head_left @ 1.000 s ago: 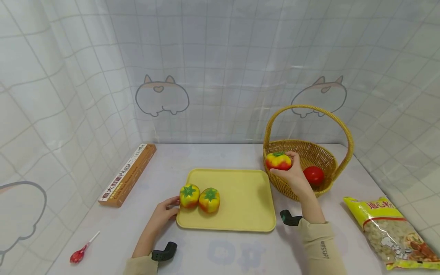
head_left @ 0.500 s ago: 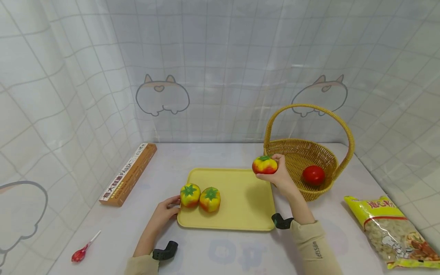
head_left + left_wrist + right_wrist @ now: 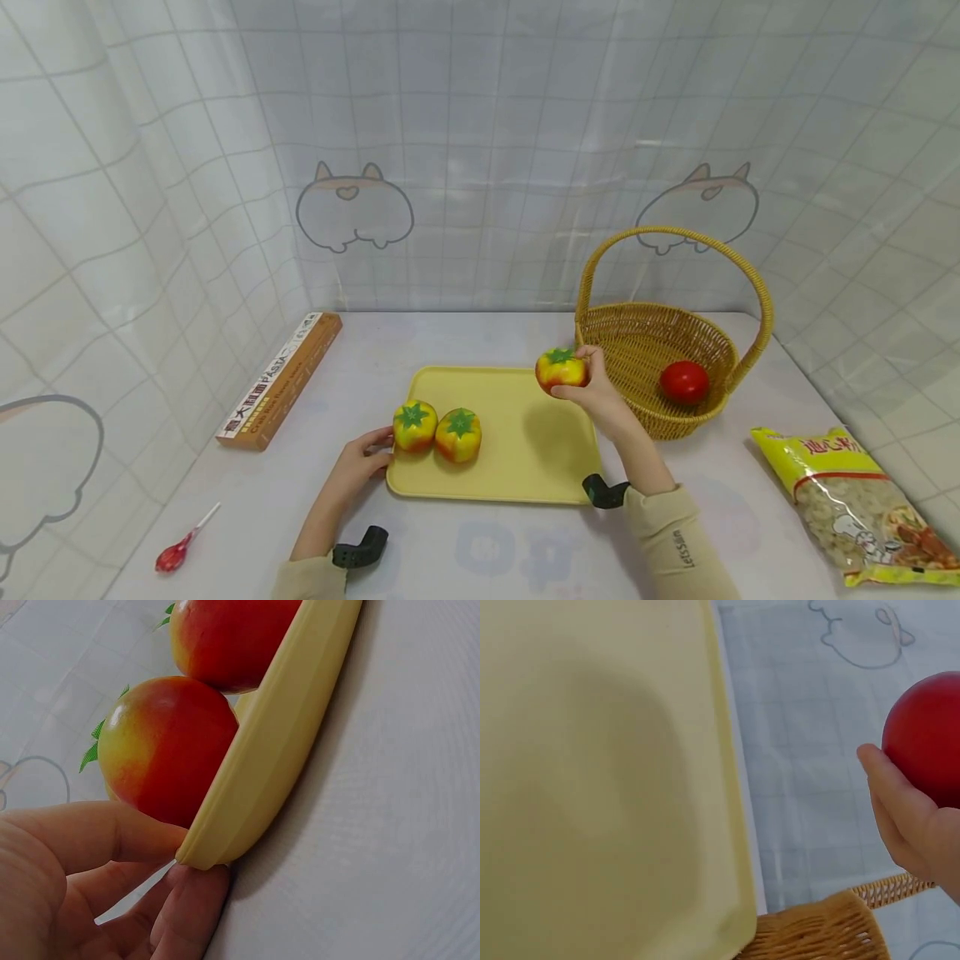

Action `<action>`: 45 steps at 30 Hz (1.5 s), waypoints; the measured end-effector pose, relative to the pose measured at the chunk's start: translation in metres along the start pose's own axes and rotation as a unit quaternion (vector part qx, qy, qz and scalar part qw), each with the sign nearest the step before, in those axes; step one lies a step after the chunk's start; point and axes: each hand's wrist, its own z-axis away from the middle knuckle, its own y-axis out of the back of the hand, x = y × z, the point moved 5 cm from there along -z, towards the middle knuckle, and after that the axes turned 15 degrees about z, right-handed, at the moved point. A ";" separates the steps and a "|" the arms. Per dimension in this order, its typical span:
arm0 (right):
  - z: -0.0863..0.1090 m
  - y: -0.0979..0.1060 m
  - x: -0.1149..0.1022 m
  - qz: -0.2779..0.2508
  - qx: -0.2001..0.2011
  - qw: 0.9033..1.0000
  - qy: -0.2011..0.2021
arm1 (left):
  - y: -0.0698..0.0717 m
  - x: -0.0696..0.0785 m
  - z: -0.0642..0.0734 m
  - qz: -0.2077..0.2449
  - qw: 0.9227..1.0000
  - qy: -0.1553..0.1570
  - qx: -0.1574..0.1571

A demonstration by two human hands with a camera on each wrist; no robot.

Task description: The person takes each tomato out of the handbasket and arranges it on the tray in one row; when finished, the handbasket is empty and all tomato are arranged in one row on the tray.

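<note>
Head view: tray (image 3: 498, 475) holds two tomatoes (image 3: 458, 437); basket (image 3: 630, 346), red fruit (image 3: 684, 382).

The head view looks forward and down from the near side of the table (image 3: 367, 350), far enough back to frame tray (image 3: 525, 458) and basket (image 3: 652, 321) whole. Both wrist views look from close by, rolled sideways: the left low at the tray's edge by the left hand (image 3: 67, 855), the right across the tray's far right corner, which the head view shares.
</note>
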 end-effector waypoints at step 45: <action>0.002 -0.086 0.037 0.202 -0.084 0.976 -0.007 | -0.001 0.002 0.002 -0.008 1.000 0.006 -0.002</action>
